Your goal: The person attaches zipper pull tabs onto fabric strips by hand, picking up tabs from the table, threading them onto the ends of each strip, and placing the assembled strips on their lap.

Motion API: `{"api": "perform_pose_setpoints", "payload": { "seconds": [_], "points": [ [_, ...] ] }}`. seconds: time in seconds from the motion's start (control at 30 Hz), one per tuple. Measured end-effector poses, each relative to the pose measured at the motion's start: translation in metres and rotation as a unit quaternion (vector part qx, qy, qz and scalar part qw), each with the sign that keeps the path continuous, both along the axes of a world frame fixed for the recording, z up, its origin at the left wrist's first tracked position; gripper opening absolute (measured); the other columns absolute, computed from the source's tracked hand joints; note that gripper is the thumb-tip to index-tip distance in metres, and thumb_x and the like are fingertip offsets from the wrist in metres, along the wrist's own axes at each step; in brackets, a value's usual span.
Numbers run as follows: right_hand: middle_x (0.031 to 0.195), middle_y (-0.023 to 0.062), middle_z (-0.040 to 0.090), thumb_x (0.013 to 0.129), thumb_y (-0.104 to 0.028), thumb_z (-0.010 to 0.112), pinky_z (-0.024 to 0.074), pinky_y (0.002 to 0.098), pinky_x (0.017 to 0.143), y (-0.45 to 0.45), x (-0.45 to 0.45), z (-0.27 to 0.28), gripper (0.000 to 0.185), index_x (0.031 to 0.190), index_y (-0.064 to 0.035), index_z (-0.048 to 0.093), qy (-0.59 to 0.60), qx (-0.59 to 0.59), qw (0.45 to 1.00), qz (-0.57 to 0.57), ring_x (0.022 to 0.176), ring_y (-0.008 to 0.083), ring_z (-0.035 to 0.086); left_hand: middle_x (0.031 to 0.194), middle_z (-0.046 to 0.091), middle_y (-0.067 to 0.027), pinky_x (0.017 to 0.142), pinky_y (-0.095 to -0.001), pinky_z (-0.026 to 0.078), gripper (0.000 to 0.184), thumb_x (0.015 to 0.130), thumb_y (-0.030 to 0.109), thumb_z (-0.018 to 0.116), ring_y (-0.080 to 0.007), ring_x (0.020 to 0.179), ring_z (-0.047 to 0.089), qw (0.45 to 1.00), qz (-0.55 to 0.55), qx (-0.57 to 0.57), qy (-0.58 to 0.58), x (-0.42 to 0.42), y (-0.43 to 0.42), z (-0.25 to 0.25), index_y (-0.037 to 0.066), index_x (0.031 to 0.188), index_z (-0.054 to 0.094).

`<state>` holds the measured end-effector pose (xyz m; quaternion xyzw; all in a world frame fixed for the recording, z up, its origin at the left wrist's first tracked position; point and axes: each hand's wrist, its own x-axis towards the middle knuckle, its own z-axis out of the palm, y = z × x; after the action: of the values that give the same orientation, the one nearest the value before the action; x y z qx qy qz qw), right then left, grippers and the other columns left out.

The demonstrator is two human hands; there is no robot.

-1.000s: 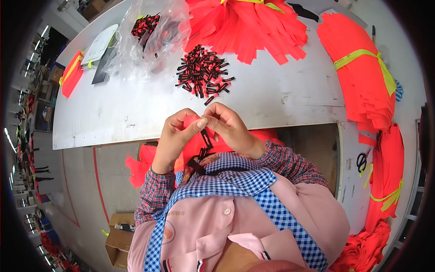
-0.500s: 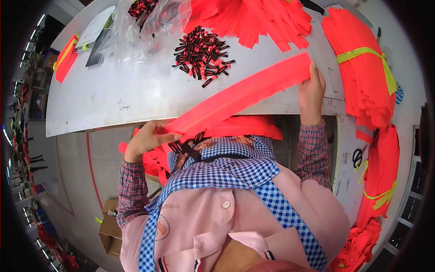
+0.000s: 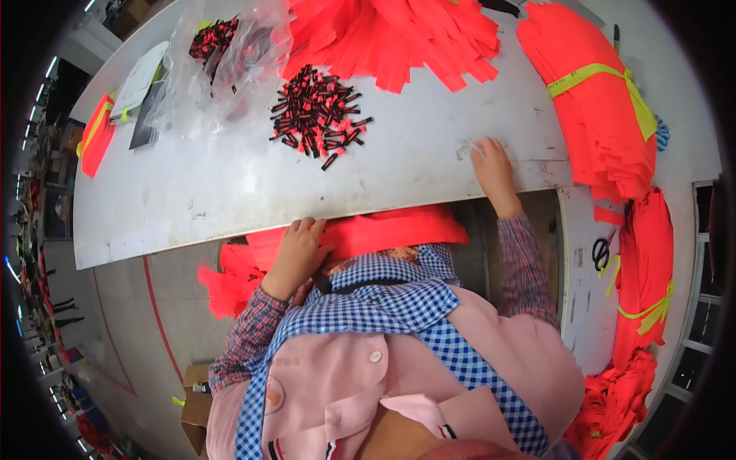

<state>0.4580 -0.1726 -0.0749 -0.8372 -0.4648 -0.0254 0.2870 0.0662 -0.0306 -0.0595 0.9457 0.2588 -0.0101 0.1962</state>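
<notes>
At the table's front edge, my left hand point(image 3: 300, 251) rests over the red strips point(image 3: 368, 232) across my lap, its thumb apart from the bent fingers; part of its lower side is hidden. My right hand point(image 3: 492, 172) is farther right, over the white table point(image 3: 414, 165), slightly blurred, with loosely bent fingers and nothing visible in them. Between and beyond the hands lies a loose pile of small black-and-red pieces point(image 3: 316, 111). Behind it, a large fanned bundle of red strips point(image 3: 395, 38) covers the back of the table.
A clear plastic bag point(image 3: 253, 65) with more small pieces stands back left, near papers point(image 3: 143, 80) and a small tied red bundle point(image 3: 96, 138). Tied red bundles point(image 3: 594, 115) lie right, with black scissors point(image 3: 601, 253) below. A cardboard box point(image 3: 197, 410) is on the floor, lower left.
The red strip stretched between my hands is no longer held up. My right hand has come down and left over the table; my left hand has moved right, to the table edge.
</notes>
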Motion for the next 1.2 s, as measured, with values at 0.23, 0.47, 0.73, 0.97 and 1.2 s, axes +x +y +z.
{"api": "perform_pose_setpoints", "payload": {
  "seconds": [0.23, 0.47, 0.73, 0.97, 1.2],
  "points": [
    [0.102, 0.0207, 0.061, 0.085, -0.016, 0.058, 0.0484, 0.0458, 0.082, 0.164, 0.087, -0.021, 0.022, 0.098, 0.0021, 0.059, -0.089, -0.083, 0.992, -0.024, 0.097, 0.0385, 0.059, 0.122, 0.052, -0.0226, 0.090, -0.0419, 0.047, 0.062, 0.079, 0.018, 0.069, -0.0389, 0.106, 0.054, 0.998, 0.050, -0.021, -0.020, -0.023, 0.001, 0.017, -0.005, 0.130, 0.043],
    [0.107, 0.0200, 0.060, 0.085, -0.016, 0.054, 0.0498, 0.0482, 0.082, 0.216, 0.115, -0.044, 0.020, 0.099, -0.0017, 0.060, -0.138, -0.117, 0.981, -0.069, 0.096, 0.0396, 0.060, 0.124, 0.051, -0.0226, 0.092, -0.0410, 0.047, 0.064, 0.079, 0.019, 0.070, -0.0384, 0.110, 0.053, 0.997, 0.054, -0.041, -0.024, -0.017, 0.010, 0.024, -0.004, 0.132, 0.042],
    [0.079, 0.0169, 0.064, 0.088, -0.016, 0.051, 0.0497, 0.0419, 0.063, 0.179, 0.074, -0.028, 0.018, 0.089, -0.0010, 0.061, 0.027, 0.082, 0.996, -0.002, 0.074, 0.0313, 0.065, 0.128, 0.048, -0.0230, 0.094, -0.0403, 0.046, 0.063, 0.081, 0.017, 0.068, -0.0393, 0.113, 0.051, 0.994, -0.009, -0.069, -0.080, 0.030, 0.026, 0.042, -0.001, 0.134, 0.040],
    [0.068, 0.0090, 0.055, 0.090, -0.008, 0.057, 0.0439, 0.0273, 0.055, 0.088, -0.110, 0.059, 0.014, 0.082, 0.0028, 0.056, 0.300, 0.248, 0.903, 0.184, 0.061, 0.0093, 0.052, 0.137, 0.044, -0.0205, 0.097, -0.0398, 0.045, 0.065, 0.076, 0.000, 0.068, -0.0375, 0.118, 0.050, 0.942, 0.004, -0.053, -0.332, 0.113, 0.026, 0.071, 0.002, 0.135, 0.042],
    [0.084, 0.0099, 0.058, 0.092, -0.007, 0.057, 0.0443, 0.0260, 0.059, 0.066, -0.150, 0.100, 0.009, 0.096, 0.0017, 0.056, 0.205, 0.315, 0.874, 0.308, 0.063, 0.0145, 0.053, 0.109, 0.065, -0.0138, 0.070, -0.0294, 0.053, 0.021, 0.088, 0.002, 0.059, -0.0184, 0.082, 0.065, 0.806, 0.018, -0.202, -0.556, 0.113, 0.044, 0.090, 0.002, 0.108, 0.064]
  ]
}}
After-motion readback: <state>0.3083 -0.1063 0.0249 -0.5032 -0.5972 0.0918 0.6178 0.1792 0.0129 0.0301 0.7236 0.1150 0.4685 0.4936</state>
